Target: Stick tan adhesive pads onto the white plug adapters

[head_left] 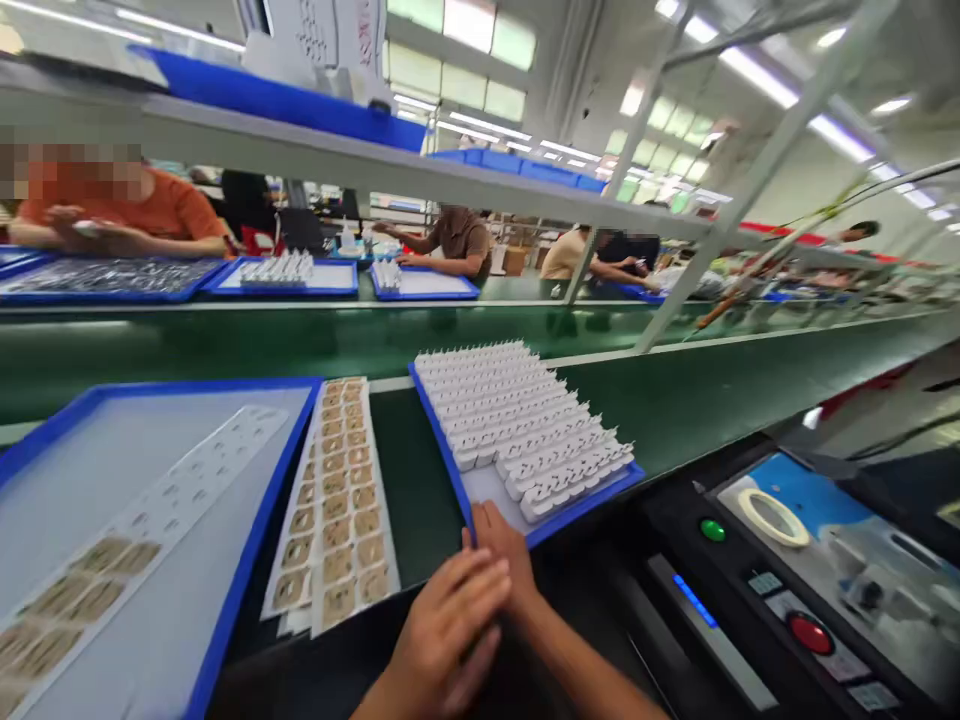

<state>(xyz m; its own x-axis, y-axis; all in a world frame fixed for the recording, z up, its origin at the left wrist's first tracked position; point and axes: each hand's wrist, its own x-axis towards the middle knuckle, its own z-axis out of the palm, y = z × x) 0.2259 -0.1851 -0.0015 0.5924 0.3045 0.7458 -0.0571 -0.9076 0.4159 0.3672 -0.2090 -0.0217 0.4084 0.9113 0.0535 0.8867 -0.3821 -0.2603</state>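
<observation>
My right hand reaches forward at the bottom centre, its fingertips on the near corner of a blue tray. The tray is filled with rows of small white plastic parts and sits on the green belt. My left hand lies across the back of my right hand with its fingers stretched out, and it holds nothing that I can see. A white sheet of tan stickers lies just left of both hands.
A large blue tray at the left holds a long white strip with holes. A black control panel at the right carries a green button, a red button and a tape roll. People work across the green conveyor.
</observation>
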